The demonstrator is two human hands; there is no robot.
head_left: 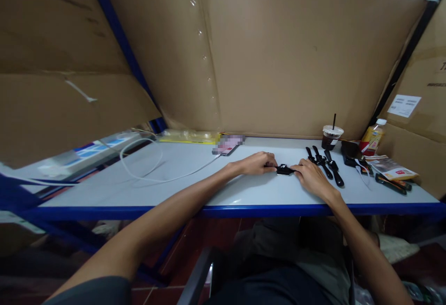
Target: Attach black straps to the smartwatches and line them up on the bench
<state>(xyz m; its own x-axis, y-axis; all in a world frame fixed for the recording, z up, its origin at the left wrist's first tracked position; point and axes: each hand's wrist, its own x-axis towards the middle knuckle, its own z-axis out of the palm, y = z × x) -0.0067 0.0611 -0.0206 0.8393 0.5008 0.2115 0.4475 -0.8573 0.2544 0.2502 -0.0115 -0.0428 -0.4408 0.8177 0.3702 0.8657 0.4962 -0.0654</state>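
A small black two-handled tool, by its shape a spokeshave (285, 170), lies level at the tabletop between my hands. My left hand (259, 163) pinches its left handle with bent fingers. On the other end, the fingers of my right hand (311, 175) are closed round the right handle. The tool's wider middle part shows a pale metal edge; both handle ends are mostly covered by my fingers. Just right of my right hand lie several similar black spokeshaves (333, 168), side by side and slanted.
A phone (228, 144) with a white charging cable (181, 178) lies left of centre. Along the right stand a lidded drink cup (331, 137) and a bottle (373, 138), near a packet (393, 167). Cardboard (265, 54) walls the back; a blue edge (244, 210) borders the front.
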